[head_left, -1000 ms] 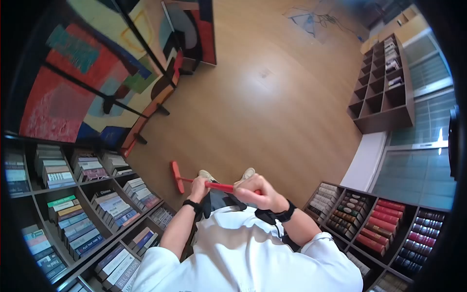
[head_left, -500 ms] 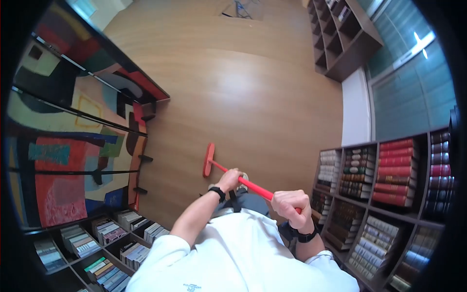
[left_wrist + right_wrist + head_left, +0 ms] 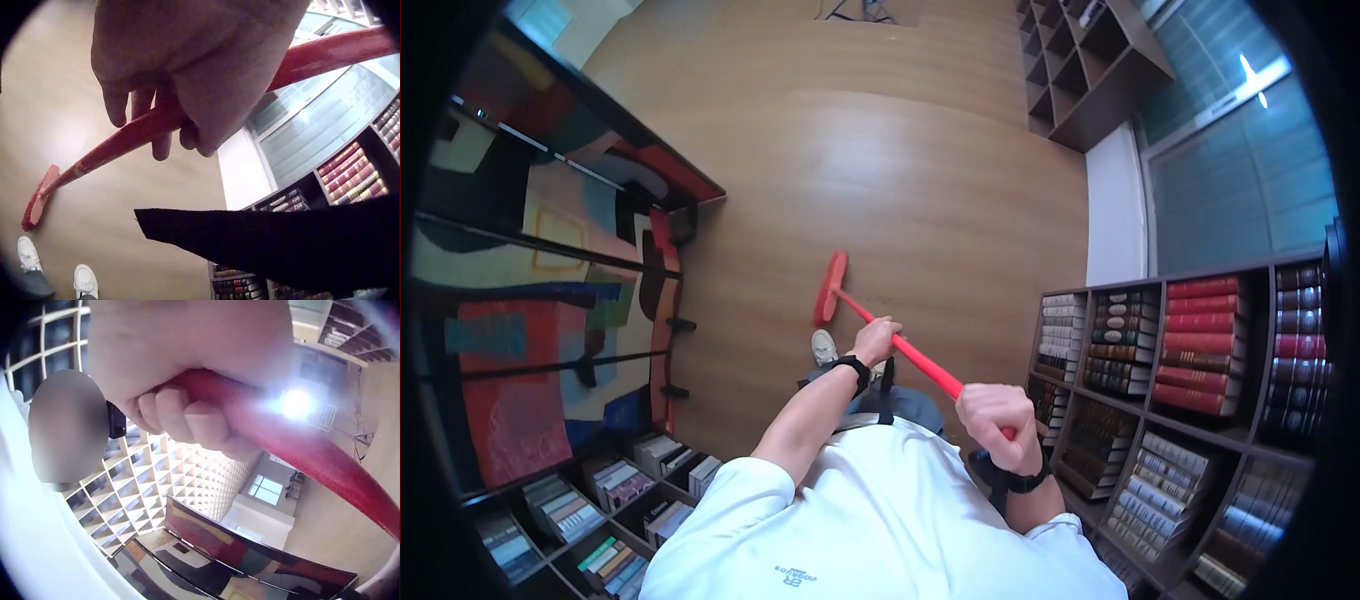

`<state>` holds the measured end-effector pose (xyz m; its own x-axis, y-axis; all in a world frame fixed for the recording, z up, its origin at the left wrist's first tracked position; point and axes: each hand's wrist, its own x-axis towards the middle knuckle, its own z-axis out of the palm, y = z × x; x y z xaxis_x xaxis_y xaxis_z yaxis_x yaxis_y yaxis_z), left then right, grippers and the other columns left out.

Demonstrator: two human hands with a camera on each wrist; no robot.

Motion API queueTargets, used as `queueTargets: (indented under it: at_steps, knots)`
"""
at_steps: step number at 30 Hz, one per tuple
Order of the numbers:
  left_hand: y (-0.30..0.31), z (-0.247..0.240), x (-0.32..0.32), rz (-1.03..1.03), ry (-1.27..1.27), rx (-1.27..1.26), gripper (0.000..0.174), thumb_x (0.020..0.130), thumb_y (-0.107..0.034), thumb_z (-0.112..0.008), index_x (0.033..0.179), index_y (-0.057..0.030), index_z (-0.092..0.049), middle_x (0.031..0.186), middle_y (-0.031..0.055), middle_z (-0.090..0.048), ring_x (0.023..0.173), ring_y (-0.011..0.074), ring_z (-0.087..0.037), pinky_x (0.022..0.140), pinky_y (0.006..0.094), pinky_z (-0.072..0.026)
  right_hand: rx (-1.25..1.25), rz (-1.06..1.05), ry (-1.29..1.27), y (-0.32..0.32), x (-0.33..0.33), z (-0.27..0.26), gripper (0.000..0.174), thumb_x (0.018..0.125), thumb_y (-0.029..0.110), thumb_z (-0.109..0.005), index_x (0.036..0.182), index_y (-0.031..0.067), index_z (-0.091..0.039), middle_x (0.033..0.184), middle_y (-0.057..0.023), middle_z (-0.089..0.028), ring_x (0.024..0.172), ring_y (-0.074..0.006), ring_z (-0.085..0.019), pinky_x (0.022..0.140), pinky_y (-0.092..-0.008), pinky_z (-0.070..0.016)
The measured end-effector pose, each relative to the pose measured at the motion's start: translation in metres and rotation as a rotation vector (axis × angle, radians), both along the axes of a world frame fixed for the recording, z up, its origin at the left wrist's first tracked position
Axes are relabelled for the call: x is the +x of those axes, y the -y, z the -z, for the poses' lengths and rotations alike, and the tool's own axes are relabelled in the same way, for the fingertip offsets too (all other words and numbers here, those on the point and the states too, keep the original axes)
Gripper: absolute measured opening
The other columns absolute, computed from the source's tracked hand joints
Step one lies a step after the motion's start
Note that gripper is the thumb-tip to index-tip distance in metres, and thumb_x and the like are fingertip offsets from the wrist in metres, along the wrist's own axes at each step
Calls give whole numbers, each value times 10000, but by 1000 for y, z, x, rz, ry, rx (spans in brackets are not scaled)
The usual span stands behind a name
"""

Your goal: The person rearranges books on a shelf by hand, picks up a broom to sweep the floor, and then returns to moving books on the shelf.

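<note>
Both hands hold a red push broom (image 3: 925, 367) slanting across the front of the body. My left hand (image 3: 876, 340) grips the handle partway down; in the left wrist view its fingers (image 3: 161, 144) wrap around the shaft. Higher up, near the handle's top end, my right hand (image 3: 998, 420) is closed around it, and its curled fingers (image 3: 206, 425) show in the right wrist view. The broom head (image 3: 831, 288) is over the wooden floor, just ahead of a white shoe (image 3: 824, 346). Red bristles (image 3: 28, 215) edge the head in the left wrist view.
A bookshelf with thick bound volumes (image 3: 1195, 345) stands close on the right, another with books (image 3: 565, 510) at lower left. A painted folding screen (image 3: 500, 350) lines the left side. Farther off are a low shelf unit (image 3: 1100, 75) and cables (image 3: 860, 10) on the floor (image 3: 940, 190).
The view has turned. The broom head has swung from the left side to in front of the feet, then slightly farther ahead. Both hands keep hold of the handle, the right hand now farther right.
</note>
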<state>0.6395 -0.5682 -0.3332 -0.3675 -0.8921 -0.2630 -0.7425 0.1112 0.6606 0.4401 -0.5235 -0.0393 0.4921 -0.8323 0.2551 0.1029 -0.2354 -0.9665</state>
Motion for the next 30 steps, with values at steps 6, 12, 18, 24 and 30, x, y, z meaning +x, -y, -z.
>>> queueTargets:
  at_steps: [6, 12, 18, 24, 30]
  knots:
    - [9, -57, 24, -5, -75, -109, 242, 812, -289, -634, 746, -58, -612, 819, 97, -608, 871, 301, -581, 757, 424, -483, -34, -100, 246, 20, 24, -35, 315, 722, 95, -525, 466, 14, -360, 453, -75, -383, 378, -234, -393, 431, -346, -325]
    - [-14, 2, 144, -240, -54, -104, 221, 808, -253, -635, 716, -54, -606, 769, 131, -603, 819, 330, -581, 740, 432, -470, 193, -245, 235, 62, 103, 8, 288, 774, 43, -484, 512, -1, -372, 504, -80, -394, 475, -224, -392, 516, -329, -324]
    - [-78, 36, 244, -310, 160, 117, 84, 706, -158, -673, 755, -90, -665, 821, 150, -641, 837, 352, -618, 761, 455, -501, 333, -406, 155, 62, 202, 63, 318, 816, 53, -475, 527, -3, -355, 510, -72, -393, 499, -203, -362, 550, -327, -319]
    - [-26, 33, 194, -181, -18, 66, 116, 748, -177, -642, 825, -91, -652, 893, 130, -638, 898, 336, -606, 777, 453, -490, 313, -86, 117, 68, 175, 19, 336, 776, 91, -489, 478, 28, -346, 469, -63, -391, 467, -209, -383, 523, -326, -348]
    - [43, -4, 129, 36, -281, -60, 172, 792, -232, -620, 778, -62, -647, 852, 150, -642, 888, 335, -599, 786, 452, -481, 23, 61, -36, 36, 184, -43, 306, 748, 93, -501, 474, 26, -383, 462, -55, -406, 412, -209, -409, 470, -325, -355]
